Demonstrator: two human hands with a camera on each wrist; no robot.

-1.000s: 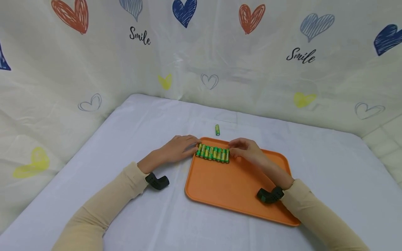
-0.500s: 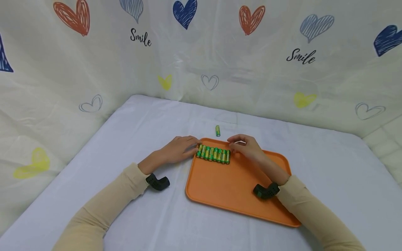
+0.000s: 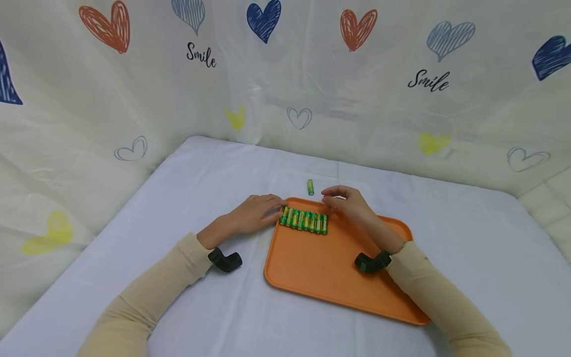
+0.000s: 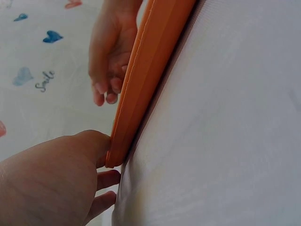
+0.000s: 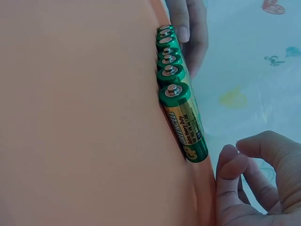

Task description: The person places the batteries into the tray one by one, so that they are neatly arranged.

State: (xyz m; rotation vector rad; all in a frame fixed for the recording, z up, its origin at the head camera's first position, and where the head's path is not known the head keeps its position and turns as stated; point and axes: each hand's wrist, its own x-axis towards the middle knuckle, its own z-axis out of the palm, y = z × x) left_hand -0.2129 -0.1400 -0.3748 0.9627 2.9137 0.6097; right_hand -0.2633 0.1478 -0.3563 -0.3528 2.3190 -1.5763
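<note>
Several green and gold batteries [image 3: 304, 221] lie side by side in a row along the far left part of an orange tray [image 3: 312, 267]. My left hand [image 3: 256, 213] rests at the tray's left rim, its fingers fairly straight and its thumb by the row's left end. My right hand [image 3: 350, 203] hovers over the far rim, just right of the row, with loosely bent fingers and nothing between them. The right wrist view shows the nearest battery [image 5: 183, 122] of the row, apart from the fingertips. One single battery [image 3: 310, 187] lies on the white cloth beyond the tray.
A white cloth [image 3: 214, 307] covers the table. Behind it hangs a pale sheet [image 3: 348, 89] printed with hearts and the word Smile. Each wrist carries a black camera mount [image 3: 225, 260], and the right forearm crosses the tray's right side.
My right hand has come off the right end of the battery row and moved up and away toward the single battery. My left hand has stayed at the tray's rim.
</note>
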